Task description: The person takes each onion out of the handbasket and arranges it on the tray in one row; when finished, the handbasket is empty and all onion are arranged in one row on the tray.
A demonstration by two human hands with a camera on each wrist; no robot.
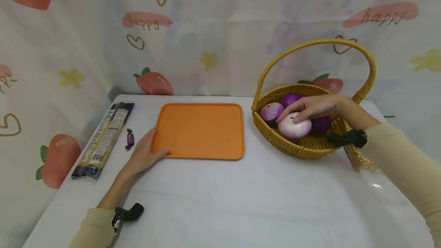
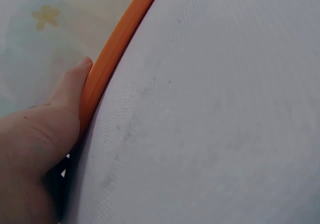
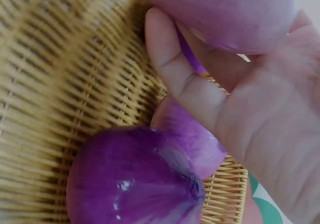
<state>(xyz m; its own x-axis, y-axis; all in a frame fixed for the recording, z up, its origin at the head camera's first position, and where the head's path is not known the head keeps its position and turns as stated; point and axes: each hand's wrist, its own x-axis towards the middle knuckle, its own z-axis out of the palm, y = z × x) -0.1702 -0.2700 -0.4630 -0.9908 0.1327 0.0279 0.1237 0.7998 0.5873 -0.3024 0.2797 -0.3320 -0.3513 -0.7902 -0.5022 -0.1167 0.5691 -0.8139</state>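
Note:
In the head view my right hand [image 1: 311, 107] grips a pale purple-white onion [image 1: 294, 127] inside a wicker basket [image 1: 293, 149]. Its fingers and thumb reach over the onion's top and sides. Another light purple onion [image 1: 271, 111] and darker purple onions [image 1: 291, 99] lie around it; the right wrist view shows a glossy dark onion [image 3: 132, 176] below the hand. At the near left corner of an orange tray [image 1: 200, 131] rests my left hand [image 1: 144, 154], fingers straight along the left side, thumb against the near edge. The left wrist view shows that thumb touching the orange rim [image 2: 107, 66].
Left of the tray lie a small purple-wrapped candy [image 1: 129, 139] and a long plastic-wrapped package [image 1: 103, 139]. The basket's tall arched handle [image 1: 317, 42] rises behind the right hand. A patterned curtain [image 1: 220, 49] stands behind the white-covered table [image 1: 220, 202].

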